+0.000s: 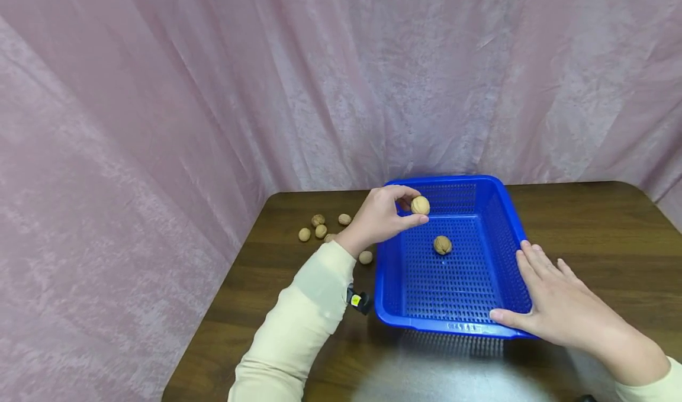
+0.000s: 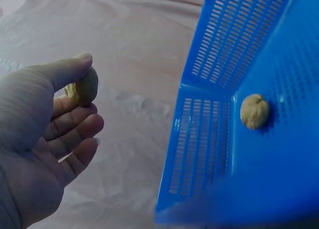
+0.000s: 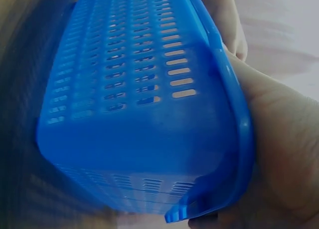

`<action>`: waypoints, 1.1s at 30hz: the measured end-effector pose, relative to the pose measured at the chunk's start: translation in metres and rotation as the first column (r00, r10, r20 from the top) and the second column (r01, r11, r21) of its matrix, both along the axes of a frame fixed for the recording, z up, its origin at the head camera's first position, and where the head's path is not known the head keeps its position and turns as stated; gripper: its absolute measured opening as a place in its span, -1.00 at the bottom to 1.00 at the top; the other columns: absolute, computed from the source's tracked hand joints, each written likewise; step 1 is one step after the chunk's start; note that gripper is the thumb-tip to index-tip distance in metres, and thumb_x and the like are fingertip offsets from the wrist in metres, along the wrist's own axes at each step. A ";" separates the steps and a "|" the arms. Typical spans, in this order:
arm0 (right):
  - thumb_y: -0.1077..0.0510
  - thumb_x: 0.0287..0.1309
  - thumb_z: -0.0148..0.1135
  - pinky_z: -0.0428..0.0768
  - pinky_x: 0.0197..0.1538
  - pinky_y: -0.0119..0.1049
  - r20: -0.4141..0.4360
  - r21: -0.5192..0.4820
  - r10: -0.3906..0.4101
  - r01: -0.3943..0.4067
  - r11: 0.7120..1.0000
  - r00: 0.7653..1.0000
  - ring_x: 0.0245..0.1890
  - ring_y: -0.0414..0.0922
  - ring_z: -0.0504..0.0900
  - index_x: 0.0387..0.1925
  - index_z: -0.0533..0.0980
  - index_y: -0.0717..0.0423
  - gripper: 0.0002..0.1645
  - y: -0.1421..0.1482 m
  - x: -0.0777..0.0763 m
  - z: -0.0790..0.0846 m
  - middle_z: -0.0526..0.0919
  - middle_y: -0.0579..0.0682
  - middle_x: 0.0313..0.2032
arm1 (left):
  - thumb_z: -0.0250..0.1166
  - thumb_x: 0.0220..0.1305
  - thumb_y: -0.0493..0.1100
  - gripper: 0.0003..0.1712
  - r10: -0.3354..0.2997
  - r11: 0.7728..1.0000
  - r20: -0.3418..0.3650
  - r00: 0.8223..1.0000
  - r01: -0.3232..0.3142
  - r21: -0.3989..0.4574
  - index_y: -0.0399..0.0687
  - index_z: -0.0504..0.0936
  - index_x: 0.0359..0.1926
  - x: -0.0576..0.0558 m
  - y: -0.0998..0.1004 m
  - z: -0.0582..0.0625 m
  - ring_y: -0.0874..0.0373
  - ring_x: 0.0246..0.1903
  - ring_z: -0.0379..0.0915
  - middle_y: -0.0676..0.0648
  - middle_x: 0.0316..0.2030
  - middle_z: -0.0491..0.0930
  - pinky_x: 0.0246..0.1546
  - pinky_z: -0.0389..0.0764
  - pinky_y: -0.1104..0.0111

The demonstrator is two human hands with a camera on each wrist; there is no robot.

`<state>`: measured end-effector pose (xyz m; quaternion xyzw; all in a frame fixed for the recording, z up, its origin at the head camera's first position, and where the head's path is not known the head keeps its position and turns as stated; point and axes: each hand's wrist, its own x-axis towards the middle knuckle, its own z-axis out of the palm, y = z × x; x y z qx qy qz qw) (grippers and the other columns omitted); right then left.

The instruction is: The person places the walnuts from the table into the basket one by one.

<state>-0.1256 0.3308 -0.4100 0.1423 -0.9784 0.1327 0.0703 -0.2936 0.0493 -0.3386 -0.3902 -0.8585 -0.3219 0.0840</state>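
My left hand (image 1: 380,215) pinches a walnut (image 1: 420,205) between thumb and fingers, above the left side of a blue plastic basket (image 1: 380,283). In the left wrist view the thumb presses on this walnut (image 2: 84,87), and the other fingers lie loosely bent below it. Another walnut (image 1: 442,245) lies on the basket's perforated floor. At the basket's near right corner rests my right hand (image 1: 559,298), its fingers straight along the right rim and the thumb on the front rim. The right wrist view shows that hand beside the basket's outer wall (image 3: 149,134).
Several walnuts (image 1: 321,231) lie on the brown wooden table (image 1: 597,224) left of the basket, partly behind the left forearm. A pink curtain (image 1: 426,82) hangs behind the table. The left sleeve carries a small black wrist camera (image 1: 361,302) near the basket's left rim.
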 end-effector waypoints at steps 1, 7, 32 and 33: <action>-0.53 -0.09 0.24 -0.34 0.36 0.25 -0.013 0.011 0.001 -0.001 1.000 1.000 0.43 0.28 -0.14 0.35 0.04 0.55 0.42 0.000 0.001 -0.001 -0.05 0.49 0.39 | 0.45 0.09 0.09 -0.51 0.000 1.000 0.005 1.000 0.000 0.010 -0.07 0.66 -0.01 -0.002 0.005 -0.001 0.36 -0.31 0.48 0.17 -0.31 0.61 -0.30 0.48 0.56; -0.55 -0.10 0.22 -0.43 0.35 0.24 -0.061 0.035 -0.007 0.009 0.999 0.998 0.41 0.28 -0.02 0.35 0.11 0.50 0.39 0.000 0.001 0.000 0.09 0.45 0.36 | 0.46 0.07 0.08 -0.53 0.024 0.999 0.066 0.998 -0.026 0.031 -0.05 0.66 -0.05 -0.013 0.027 0.003 0.34 -0.35 0.50 0.18 -0.37 0.61 -0.33 0.48 0.56; -0.45 0.09 0.16 -0.29 0.31 0.35 0.039 -0.087 0.002 0.001 0.996 0.999 0.47 0.08 -0.39 0.47 -0.20 0.35 0.34 0.005 -0.011 -0.003 -0.30 0.28 0.48 | 0.45 0.10 0.07 -0.58 0.257 0.953 0.250 0.933 -0.202 -0.226 0.11 0.65 -0.02 -0.048 0.067 -0.072 0.33 -0.28 0.44 0.21 -0.34 0.56 -0.24 0.46 0.48; -0.45 0.09 0.16 -0.31 0.32 0.34 0.038 -0.088 0.004 0.000 0.996 0.999 0.47 0.08 -0.39 0.47 -0.20 0.35 0.34 0.006 -0.010 -0.003 -0.30 0.28 0.47 | 0.45 0.09 0.06 -0.58 0.266 0.946 0.250 0.931 -0.201 -0.255 0.12 0.65 -0.02 -0.049 0.068 -0.074 0.33 -0.28 0.44 0.20 -0.34 0.57 -0.24 0.46 0.48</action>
